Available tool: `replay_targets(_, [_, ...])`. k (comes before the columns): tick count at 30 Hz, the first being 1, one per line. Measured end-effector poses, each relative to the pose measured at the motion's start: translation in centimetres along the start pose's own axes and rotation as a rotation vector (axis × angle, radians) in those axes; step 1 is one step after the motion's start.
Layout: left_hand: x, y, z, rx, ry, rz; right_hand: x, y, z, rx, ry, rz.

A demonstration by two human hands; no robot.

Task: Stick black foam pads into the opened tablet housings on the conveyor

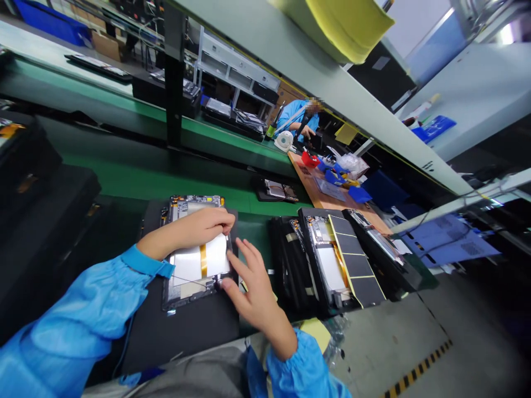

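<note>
An opened tablet (194,265) lies back-up on a black foam pad (186,326), showing a silver battery with an orange strip across it. My left hand (194,228) rests flat on the battery, fingertips pressed down near its right edge. My right hand (253,284) sits at the tablet's lower right corner, fingers spread, thumb touching the frame. Neither hand holds anything.
A stack of opened tablets (327,260) leans to the right, with a sheet of black squares on yellow backing (357,262). Another tablet (276,190) lies on the green conveyor (124,166). Black trays (37,182) stand left. A person in blue (298,119) works far off.
</note>
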State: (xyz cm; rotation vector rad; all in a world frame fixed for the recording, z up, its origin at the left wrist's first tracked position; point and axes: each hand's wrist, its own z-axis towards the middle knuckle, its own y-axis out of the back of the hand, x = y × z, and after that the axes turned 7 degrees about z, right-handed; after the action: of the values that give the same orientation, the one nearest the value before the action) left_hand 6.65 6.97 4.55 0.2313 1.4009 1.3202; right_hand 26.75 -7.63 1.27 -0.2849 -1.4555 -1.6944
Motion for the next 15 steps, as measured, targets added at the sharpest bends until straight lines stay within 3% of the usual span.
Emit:
replay_targets(5, [-0.2, 0.5, 0.0, -0.003, 0.034, 0.025, 1.2, 0.5, 1.0, 0.116, -0.067, 0.004])
replay_targets(8, [-1.0, 0.0, -3.5, -0.078, 0.088, 0.106, 1.7, 1.1, -1.1, 0.154, -0.056, 0.161])
replay_targets(9, [-1.2, -0.8, -5.5, -0.136, 0.129, 0.152, 1.4, 0.9, -1.8, 0.089, -0.116, 0.24])
replay_targets(12, [-0.9, -5.2, -12.8, -0.595, 0.467, 0.372, -0.3, -0.8, -2.1, -0.204, -0.4, 0.505])
replay_targets(13, [-0.6, -7.0, -15.1, -0.662, 0.547, 0.392, -0.7, -1.6, -1.6, -0.253, -0.458, 0.581])
replay_targets(15, [0.2, -10.6, -18.5, -0.622, 0.512, 0.33, -1.1, -2.9, -0.3, -0.293, -0.488, 0.7])
